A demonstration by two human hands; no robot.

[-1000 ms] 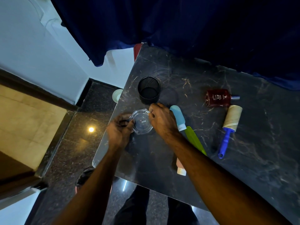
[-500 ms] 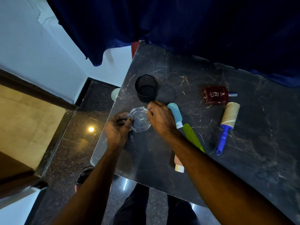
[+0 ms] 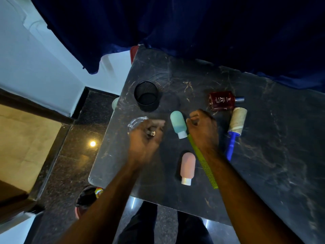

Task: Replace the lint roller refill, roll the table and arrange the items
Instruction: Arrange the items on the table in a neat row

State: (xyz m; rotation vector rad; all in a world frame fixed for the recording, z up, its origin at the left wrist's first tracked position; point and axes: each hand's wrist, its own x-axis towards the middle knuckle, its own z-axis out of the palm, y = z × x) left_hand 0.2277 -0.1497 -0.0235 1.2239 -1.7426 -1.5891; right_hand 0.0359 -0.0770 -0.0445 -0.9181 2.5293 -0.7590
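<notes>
Right hand (image 3: pixel 202 131) has left the clear round glass dish (image 3: pixel 136 123), now loosely curled, empty, over green comb (image 3: pixel 204 162); left hand (image 3: pixel 146 138) w/ fingers closed on dish near dark marble table (image 3: pixel 263 155) edge.

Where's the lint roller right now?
The lint roller lies on the table's right half in the head view, just below the red bottle and right of the right hand, untouched.

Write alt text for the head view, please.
Left hand covers a clear glass dish near the dark table's left edge; right hand hovers curled above a green comb, with bottles and a lint roller around.
</notes>
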